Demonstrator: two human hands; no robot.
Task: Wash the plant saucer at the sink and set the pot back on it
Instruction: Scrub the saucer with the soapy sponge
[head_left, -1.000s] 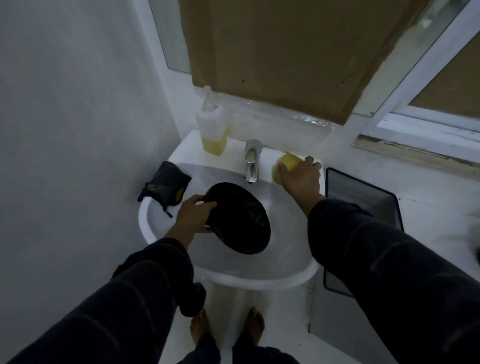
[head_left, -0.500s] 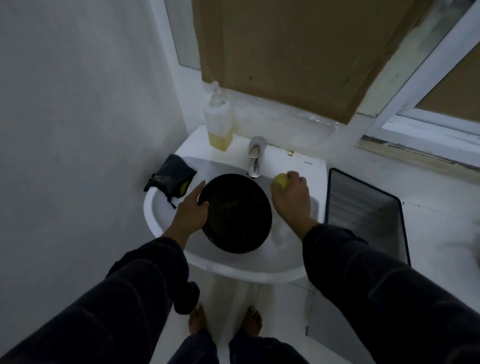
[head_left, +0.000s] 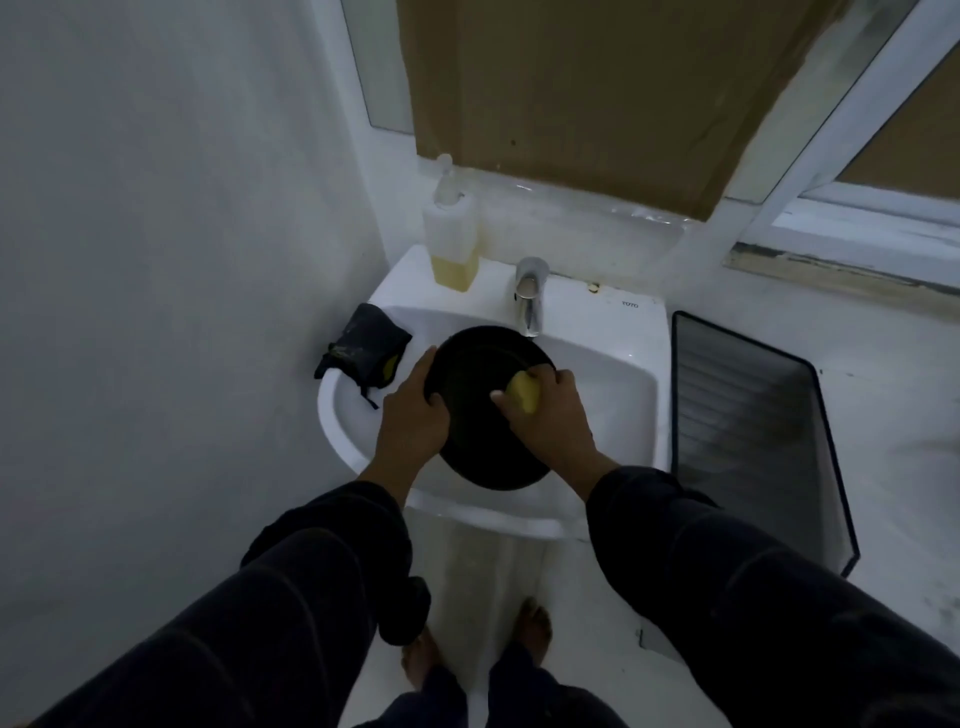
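Note:
The round black plant saucer (head_left: 480, 374) is held over the basin of the white pedestal sink (head_left: 618, 374), just under the chrome tap (head_left: 530, 296). My left hand (head_left: 415, 415) grips the saucer's left rim. My right hand (head_left: 550, 415) holds a yellow sponge (head_left: 523, 392) pressed against the saucer's inner face, right of centre. No water is seen running from the tap. The plant pot is not in view.
A soap dispenser (head_left: 451, 234) with yellow liquid stands on the sink's back left corner. A dark cloth (head_left: 363, 348) hangs over the sink's left rim. A dark framed panel (head_left: 753, 441) leans right of the sink. The wall is close on the left.
My right hand took the yellow sponge from the sink's back ledge and brought it down onto the saucer. My left hand kept hold of the saucer's rim and raised it towards the tap.

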